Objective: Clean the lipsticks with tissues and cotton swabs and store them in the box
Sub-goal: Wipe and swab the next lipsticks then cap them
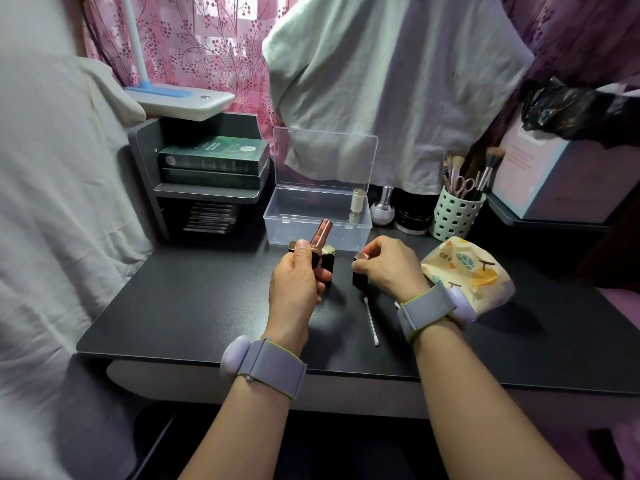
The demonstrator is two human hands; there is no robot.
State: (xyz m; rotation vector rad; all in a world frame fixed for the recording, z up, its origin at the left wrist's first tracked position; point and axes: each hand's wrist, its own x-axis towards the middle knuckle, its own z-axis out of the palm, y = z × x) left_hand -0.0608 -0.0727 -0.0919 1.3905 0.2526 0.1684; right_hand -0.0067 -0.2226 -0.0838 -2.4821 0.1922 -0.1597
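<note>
We see a black matte desk (194, 306) spreading wide below us, and at its far edge a clear plastic storage box (317, 220), rectangular, its hinged lid (325, 157) standing upright and open. One pale cylindrical lipstick (358, 202) stands upright in the box's right end. To the right, on the desk, a soft tissue pack (467, 271) with a leaf print lies crumpled just beside our right wrist.

Our left hand (298, 282) is raised over the desk, fingers and thumb curled around an uncapped lipstick (320, 237); its shiny rose-gold tube has its long axis near upright, tipped a little to the right and away, the top end pointing toward the box. Just behind that hand two more square black lipsticks (328, 258) with gold tops stand on the desk.

Our right hand (388, 265) sits knuckles up, fingers curled and pinching a black square-sided lipstick cap (360, 271) that stands upright with its base at the desk surface. Both wrists carry grey fabric bands.

Between the forearms a thin white cotton swab (370, 322) lies flat on the desk, its long axis running away from us, slightly angled left at the far end.
</note>
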